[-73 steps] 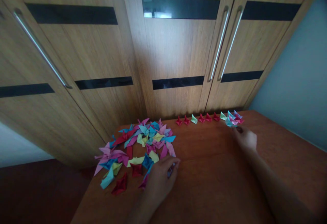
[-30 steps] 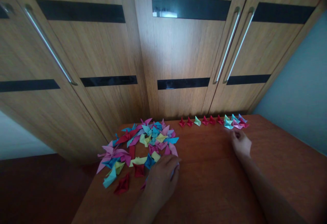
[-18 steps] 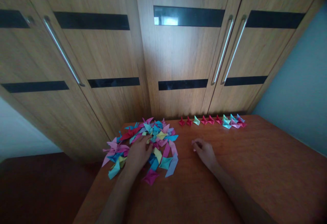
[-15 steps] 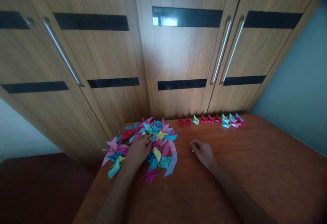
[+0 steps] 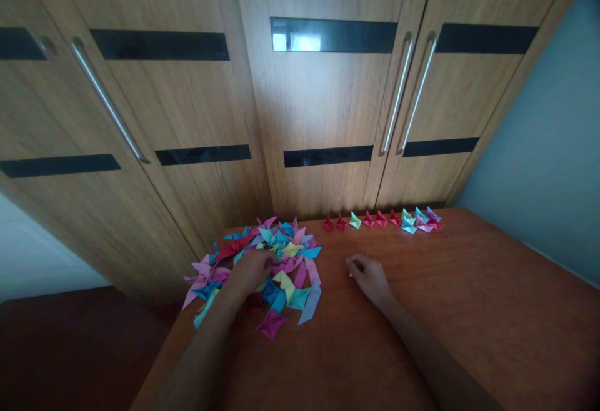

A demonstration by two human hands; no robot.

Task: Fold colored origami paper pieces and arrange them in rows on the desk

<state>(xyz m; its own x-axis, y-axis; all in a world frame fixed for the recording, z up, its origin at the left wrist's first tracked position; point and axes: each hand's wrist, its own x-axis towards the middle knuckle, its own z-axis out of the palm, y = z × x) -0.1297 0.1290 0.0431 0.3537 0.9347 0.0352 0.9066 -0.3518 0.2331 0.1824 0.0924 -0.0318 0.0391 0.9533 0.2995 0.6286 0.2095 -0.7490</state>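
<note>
Dozens of origami pieces [image 5: 291,249] are lying in loose pile at left on reddish-brown tabletop [image 5: 473,292]. Left hand [image 5: 253,268] is reaching into pile; papers are hiding fingertips, so cannot tell whether they are pinching anything. Right hand [image 5: 368,273] is hanging or resting right of pile, fingers curling inward; cannot tell if anything is inside. Magenta piece [image 5: 271,324] is sitting at pile's near edge. Along far edge, red and pale-green folded papers [image 5: 355,220] are forming row, ending right in multicoloured cluster [image 5: 409,223].
</note>
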